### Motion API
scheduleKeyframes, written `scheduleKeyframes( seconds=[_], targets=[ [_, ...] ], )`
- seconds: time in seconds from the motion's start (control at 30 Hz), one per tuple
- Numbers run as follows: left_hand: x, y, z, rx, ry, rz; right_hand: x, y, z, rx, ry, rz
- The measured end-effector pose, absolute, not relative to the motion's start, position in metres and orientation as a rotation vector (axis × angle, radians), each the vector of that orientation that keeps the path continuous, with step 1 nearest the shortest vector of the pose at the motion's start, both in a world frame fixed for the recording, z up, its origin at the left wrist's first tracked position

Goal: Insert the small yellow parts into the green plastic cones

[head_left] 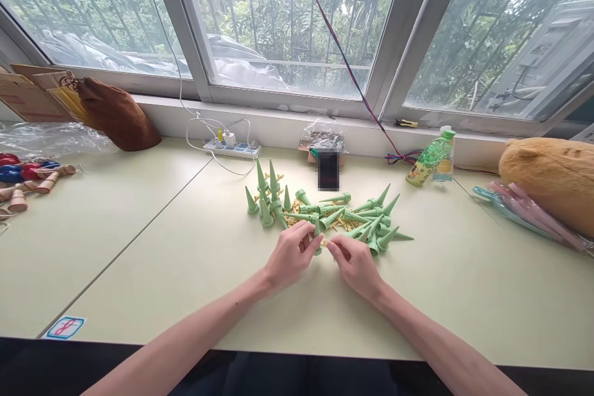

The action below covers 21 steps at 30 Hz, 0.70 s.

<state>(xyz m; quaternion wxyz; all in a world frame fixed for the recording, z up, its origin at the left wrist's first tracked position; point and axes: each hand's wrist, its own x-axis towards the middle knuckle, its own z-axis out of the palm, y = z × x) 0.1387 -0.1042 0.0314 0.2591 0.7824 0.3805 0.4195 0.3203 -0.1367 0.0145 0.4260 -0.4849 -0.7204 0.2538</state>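
My left hand (pixel 288 255) is closed around a green plastic plant-watering spike (pixel 317 228), its tip pointing up. In my right hand (pixel 361 266), thumb and finger pinch a small yellow plastic piece (pixel 324 243) against the side of that spike. Just beyond my hands lies a pile of loose green spikes (pixel 331 218), with small yellow pieces (pixel 343 223) scattered among them. To the left of the pile several green spikes (pixel 262 182) stand upright, some with yellow pieces sticking out of their sides.
A power strip (pixel 234 148) with white cables and a small box (pixel 325 139) are by the window ledge. A green bottle (pixel 431 158) and a tan plush (pixel 550 182) are at right. Far left are a brown pouch (pixel 116 114) and wooden toys (pixel 32 179).
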Motion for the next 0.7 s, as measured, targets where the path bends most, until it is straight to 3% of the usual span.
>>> scheduleKeyframes(
  seconds=[0.7],
  targets=[
    [0.1379,-0.1032,0.0331,2.174,1.001,1.193,0.3193,-0.1394,0.0191,-1.169,-1.777,0.656]
  ],
)
